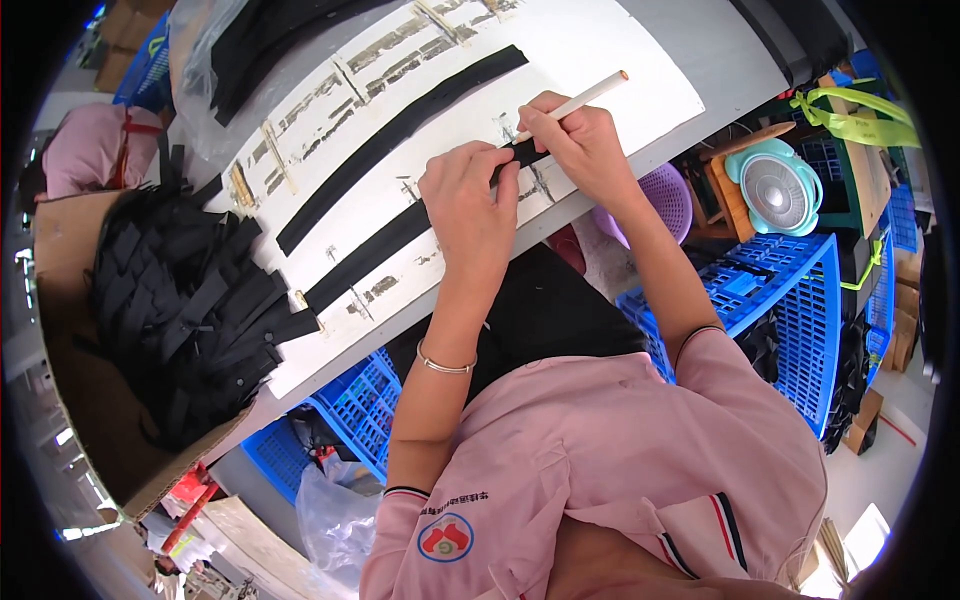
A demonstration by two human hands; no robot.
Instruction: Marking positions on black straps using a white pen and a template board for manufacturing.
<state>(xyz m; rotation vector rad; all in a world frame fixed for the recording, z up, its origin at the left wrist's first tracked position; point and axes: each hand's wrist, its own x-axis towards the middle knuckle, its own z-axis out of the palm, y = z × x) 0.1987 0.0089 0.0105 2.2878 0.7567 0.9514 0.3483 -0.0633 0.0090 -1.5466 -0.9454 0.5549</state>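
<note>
Grey table [735, 85], smudged white board [610, 35] on top; blue plastic crate [808, 350] near. Flat matte-black fabric strip [375, 255] along board's near side. Left hand [470, 205] half-curled on it, grip unclear; right hand [582, 140] closed around slim white pencil [598, 92].

- A long black strip [370, 258] lies flat on a diagonal, partly covered.
- A slim white pencil [588, 98] slants over its right-hand end, lower tip near the edge.

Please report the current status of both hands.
Left hand on flat black fabric strip. Right hand holding slim white pencil, tip near strip. Strip on white board, partly hidden by left hand.
</note>
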